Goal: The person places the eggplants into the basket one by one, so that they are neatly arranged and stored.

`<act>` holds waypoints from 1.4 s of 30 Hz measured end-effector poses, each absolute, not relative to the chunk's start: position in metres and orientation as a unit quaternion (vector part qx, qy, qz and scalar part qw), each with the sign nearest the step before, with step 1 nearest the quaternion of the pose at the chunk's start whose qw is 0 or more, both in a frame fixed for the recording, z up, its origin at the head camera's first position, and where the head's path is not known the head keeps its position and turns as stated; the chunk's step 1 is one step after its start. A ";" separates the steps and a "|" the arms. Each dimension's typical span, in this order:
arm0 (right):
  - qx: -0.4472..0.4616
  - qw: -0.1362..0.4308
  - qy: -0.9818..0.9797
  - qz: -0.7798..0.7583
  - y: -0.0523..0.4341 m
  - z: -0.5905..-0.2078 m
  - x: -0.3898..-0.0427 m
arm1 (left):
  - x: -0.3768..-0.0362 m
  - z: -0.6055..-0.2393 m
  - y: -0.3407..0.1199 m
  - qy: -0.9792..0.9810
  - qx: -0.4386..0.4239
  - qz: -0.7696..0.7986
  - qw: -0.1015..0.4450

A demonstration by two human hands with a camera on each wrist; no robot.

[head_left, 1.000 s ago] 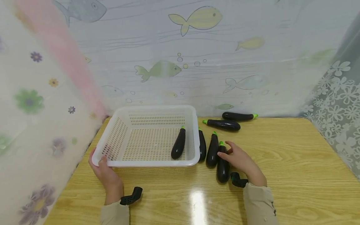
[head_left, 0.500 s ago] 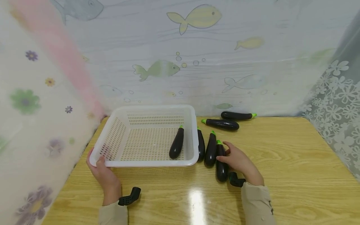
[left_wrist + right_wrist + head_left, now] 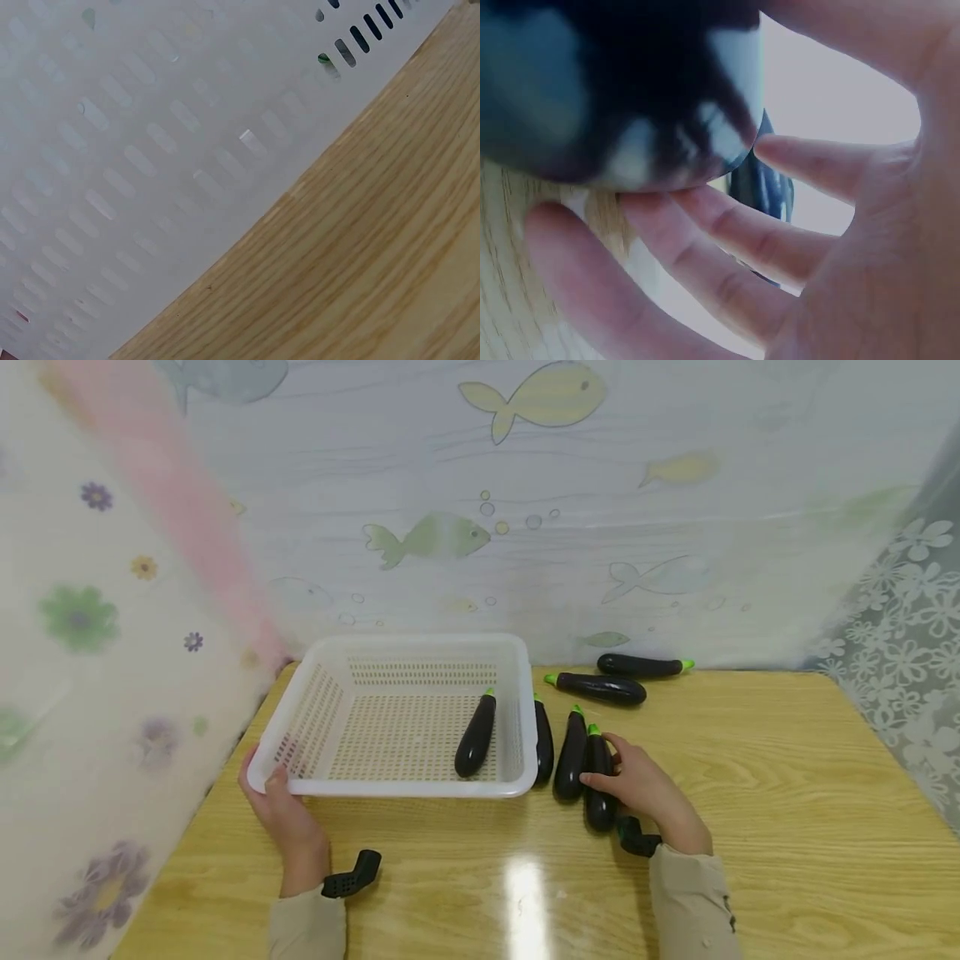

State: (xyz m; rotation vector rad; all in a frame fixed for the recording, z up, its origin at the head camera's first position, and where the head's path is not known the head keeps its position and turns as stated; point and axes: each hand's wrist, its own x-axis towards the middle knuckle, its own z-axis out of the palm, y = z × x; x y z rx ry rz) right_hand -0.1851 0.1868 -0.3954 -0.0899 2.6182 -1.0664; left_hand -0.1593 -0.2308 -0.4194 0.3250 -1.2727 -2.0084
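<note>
My left hand (image 3: 288,822) grips the near left corner of a white plastic basket (image 3: 405,789), thumb over its rim. The basket's slotted wall (image 3: 247,180) fills much of the left wrist view. One eggplant (image 3: 476,737) lies inside, toward the right. To the basket's right, my right hand (image 3: 652,789) holds an eggplant (image 3: 601,810) between thumb and fingers. The right wrist view shows fingertips at the underside of its glossy dark body (image 3: 630,90). A second eggplant (image 3: 572,760) lies just left of it, and another (image 3: 543,743) is partly hidden by the basket.
Two more eggplants, one (image 3: 600,689) in front of the other (image 3: 641,666), lie near the back edge of the wooden table (image 3: 787,827). A fish-patterned curtain (image 3: 420,593) hangs behind it. Black wrist mounts (image 3: 352,874) are on both forearms.
The eggplant at my right hand has shifted slightly away from me, and the fingers now sit lower around it. My left hand keeps its hold on the basket. The head view has tilted a little.
</note>
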 end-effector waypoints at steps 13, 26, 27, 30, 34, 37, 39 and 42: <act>-0.009 0.168 0.914 -0.370 0.184 -0.390 -0.191 | -0.164 -0.416 -0.231 -0.488 0.114 -0.786 0.364; 0.018 0.099 0.921 -0.375 0.181 -0.387 -0.191 | -0.163 -0.418 -0.235 -0.492 0.122 -0.781 0.366; 0.018 0.097 0.921 -0.377 0.182 -0.387 -0.191 | -0.163 -0.418 -0.235 -0.491 0.124 -0.781 0.366; 0.013 0.091 0.921 -0.379 0.184 -0.389 -0.191 | -0.163 -0.420 -0.234 -0.491 0.126 -0.780 0.366; -0.001 0.085 0.923 -0.376 0.184 -0.389 -0.190 | -0.162 -0.420 -0.234 -0.493 0.125 -0.781 0.364; -0.004 0.085 0.924 -0.374 0.184 -0.389 -0.190 | -0.162 -0.421 -0.234 -0.490 0.122 -0.784 0.361; -0.001 0.082 0.923 -0.376 0.184 -0.389 -0.190 | -0.163 -0.421 -0.234 -0.489 0.118 -0.786 0.360; 0.005 0.074 0.920 -0.384 0.184 -0.389 -0.190 | -0.163 -0.420 -0.233 -0.486 0.114 -0.788 0.361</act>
